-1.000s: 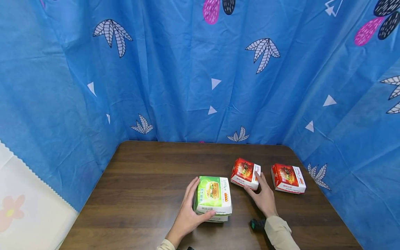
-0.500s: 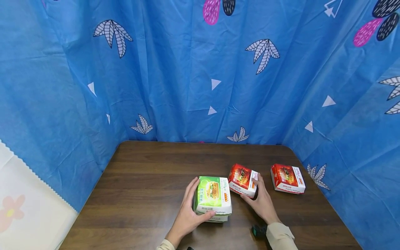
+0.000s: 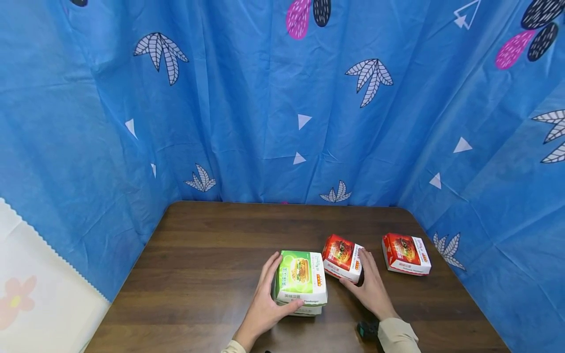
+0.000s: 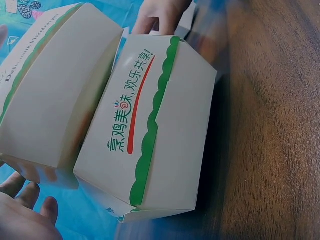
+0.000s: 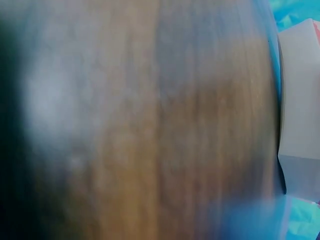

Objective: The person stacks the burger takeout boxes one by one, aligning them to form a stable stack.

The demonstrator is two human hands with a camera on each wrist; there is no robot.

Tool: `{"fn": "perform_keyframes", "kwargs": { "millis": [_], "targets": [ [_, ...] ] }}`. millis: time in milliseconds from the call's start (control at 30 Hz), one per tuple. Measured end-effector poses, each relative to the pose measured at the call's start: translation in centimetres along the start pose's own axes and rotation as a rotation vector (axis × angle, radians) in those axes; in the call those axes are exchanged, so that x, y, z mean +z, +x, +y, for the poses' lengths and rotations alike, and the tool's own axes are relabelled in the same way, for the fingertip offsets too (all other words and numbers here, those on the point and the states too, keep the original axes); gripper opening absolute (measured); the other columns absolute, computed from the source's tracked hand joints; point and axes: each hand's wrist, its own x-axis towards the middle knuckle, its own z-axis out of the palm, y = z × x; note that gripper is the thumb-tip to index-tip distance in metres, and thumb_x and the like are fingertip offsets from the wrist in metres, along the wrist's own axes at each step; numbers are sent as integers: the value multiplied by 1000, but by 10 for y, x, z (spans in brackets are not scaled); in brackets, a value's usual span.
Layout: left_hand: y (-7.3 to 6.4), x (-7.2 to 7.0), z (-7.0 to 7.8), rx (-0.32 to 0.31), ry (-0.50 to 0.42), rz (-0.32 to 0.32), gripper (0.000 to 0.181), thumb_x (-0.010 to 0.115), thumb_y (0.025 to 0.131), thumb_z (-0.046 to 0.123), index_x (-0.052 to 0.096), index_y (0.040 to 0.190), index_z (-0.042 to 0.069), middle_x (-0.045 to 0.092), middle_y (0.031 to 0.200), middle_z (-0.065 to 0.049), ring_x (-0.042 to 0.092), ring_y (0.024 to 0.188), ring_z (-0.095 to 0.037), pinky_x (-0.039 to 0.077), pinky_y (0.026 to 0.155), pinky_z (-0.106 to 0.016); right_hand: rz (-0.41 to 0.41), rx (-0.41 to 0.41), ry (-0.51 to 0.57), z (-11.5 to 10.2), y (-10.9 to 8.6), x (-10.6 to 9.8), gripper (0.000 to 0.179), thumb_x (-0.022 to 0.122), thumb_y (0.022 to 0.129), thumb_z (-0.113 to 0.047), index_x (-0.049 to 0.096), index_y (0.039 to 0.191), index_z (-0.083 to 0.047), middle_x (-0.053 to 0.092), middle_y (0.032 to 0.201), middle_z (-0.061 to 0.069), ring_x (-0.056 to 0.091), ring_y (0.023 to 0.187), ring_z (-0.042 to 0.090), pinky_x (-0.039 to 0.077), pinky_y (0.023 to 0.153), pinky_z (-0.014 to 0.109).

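Observation:
My left hand holds a green and white hamburger box, thumb along its front and fingers along its left side. This box rests on a second box with green scalloped trim, which stands on the table. In the left wrist view, fingers touch the upper box. Just right of the stack, my right hand grips a red and white hamburger box by its right side and front edge. Only part of a pale box shows in the right wrist view.
Another red hamburger box sits farther right on the brown wooden table. A blue patterned curtain hangs behind and beside the table. Near the right wrist is a small black device.
My right hand has drawn the red hamburger box a little left and toward me, nearer the green stack; over the last half second it barely moves. My left hand stays on the green box.

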Motion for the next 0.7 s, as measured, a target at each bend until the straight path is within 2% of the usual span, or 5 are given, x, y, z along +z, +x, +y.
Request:
{"fn": "perform_keyframes", "kwargs": {
  "millis": [167,467,700],
  "targets": [
    [0,0,1,-5,-9,0,105,92,72,46,35,159,34,23,168,14,26,154,-24,29,116,-63,3,17,4,1,3,-1,104,87,81,-46,31,157,-2,14,167,28,22,150,53,31,114,71],
    [0,-1,1,2,11,4,105,92,72,45,35,159,34,24,170,4,27,153,-26,30,115,-65,-47,81,57,1,7,0,106,85,81,-52,25,154,-3,12,167,31,26,149,53,28,116,70],
    [1,-3,1,-2,-1,-7,104,91,73,45,35,159,35,23,168,10,26,153,-25,30,115,-64,-15,59,65,3,7,-1,115,87,79,-53,21,158,-3,19,166,28,28,149,48,28,117,69]
  ]
}}
